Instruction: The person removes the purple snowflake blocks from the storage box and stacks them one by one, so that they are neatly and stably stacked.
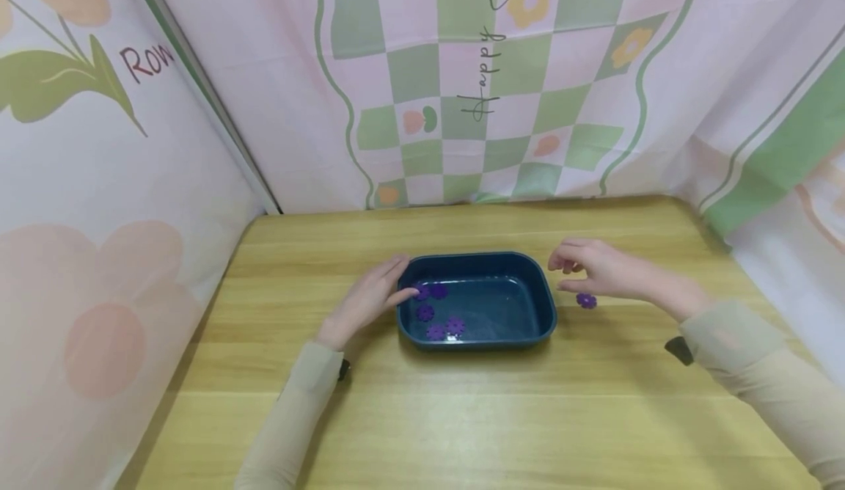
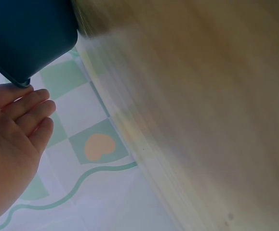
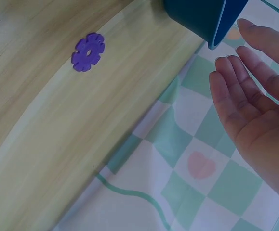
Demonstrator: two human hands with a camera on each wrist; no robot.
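A dark blue rectangular tub (image 1: 488,342) with rounded corners stands on the wooden table. My left hand (image 1: 370,293) holds its left rim, thumb over the inside and fingers along the outside. Several purple flower-shaped plastic discs (image 1: 455,326) lie in the tub's left part. Just off the tub's right end hovers my right hand (image 1: 604,268), fingers loosely bent, holding nothing. One more purple disc (image 1: 586,301), notched and with a hole in its middle, lies on the table below that hand; the right wrist view shows this disc (image 3: 88,52) apart from the fingers.
The wooden tabletop (image 1: 462,417) spreads toward me and to both sides of the tub. Behind its far edge hangs a green-and-white checked curtain (image 1: 462,156). Printed cloth (image 1: 119,182) covers the left side, and more cloth (image 1: 785,160) hangs at the right.
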